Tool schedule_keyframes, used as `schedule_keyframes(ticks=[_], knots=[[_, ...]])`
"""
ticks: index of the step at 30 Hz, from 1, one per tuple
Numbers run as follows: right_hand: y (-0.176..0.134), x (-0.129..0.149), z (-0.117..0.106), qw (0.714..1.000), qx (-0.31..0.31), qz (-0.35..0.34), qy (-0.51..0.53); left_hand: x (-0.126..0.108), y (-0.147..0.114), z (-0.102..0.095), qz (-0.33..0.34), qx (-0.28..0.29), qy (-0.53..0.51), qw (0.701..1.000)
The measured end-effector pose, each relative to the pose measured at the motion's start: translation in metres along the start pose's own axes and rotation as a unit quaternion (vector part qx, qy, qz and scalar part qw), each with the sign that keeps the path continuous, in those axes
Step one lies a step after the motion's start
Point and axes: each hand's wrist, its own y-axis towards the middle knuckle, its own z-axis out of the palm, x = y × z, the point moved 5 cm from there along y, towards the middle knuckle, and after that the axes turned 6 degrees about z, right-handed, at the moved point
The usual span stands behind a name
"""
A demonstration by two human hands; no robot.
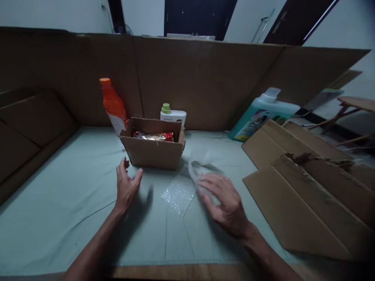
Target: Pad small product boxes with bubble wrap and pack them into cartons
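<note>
A small open cardboard box [152,152] stands in the middle of the cloth, with a shiny packet with red ends [154,136] inside it. Just in front of its left corner is my left hand [126,182], empty, thumb and fingers apart. My right hand [224,201] is to the right, with its fingers around a blurred, translucent piece of bubble wrap [195,168] that curls up beside the box. Flat on the cloth, between my hands, lies a square of bubble wrap [179,193]; whether the two pieces are joined I cannot tell.
Behind the box stand an orange bottle [113,105] and a white bottle with a green cap [173,115]. A large teal bottle [258,113] leans at the back right. Cut cardboard boxes [301,207] lie on the right, and a cardboard wall [205,82] closes off the back.
</note>
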Motion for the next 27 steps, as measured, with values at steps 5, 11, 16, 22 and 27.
schedule_keyframes(ticks=[5,11,16,22,27], knots=[[-0.027,0.065,0.061,0.950,0.223,-0.059,0.212,0.005,-0.101,-0.002,-0.247,0.255,-0.274,0.894],[-0.051,0.062,0.082,0.869,0.374,0.037,0.322,0.009,-0.129,-0.004,-0.226,0.296,-0.218,0.902],[-0.054,0.005,0.080,0.922,0.350,0.169,-0.002,0.012,-0.129,-0.017,-0.280,0.347,-0.191,0.875],[0.005,0.002,0.117,0.952,0.285,0.079,-0.075,0.022,-0.147,-0.047,-0.330,0.403,-0.216,0.826],[0.023,0.005,0.144,0.947,0.315,0.039,-0.051,0.035,-0.172,-0.071,-0.399,0.363,-0.238,0.808]])
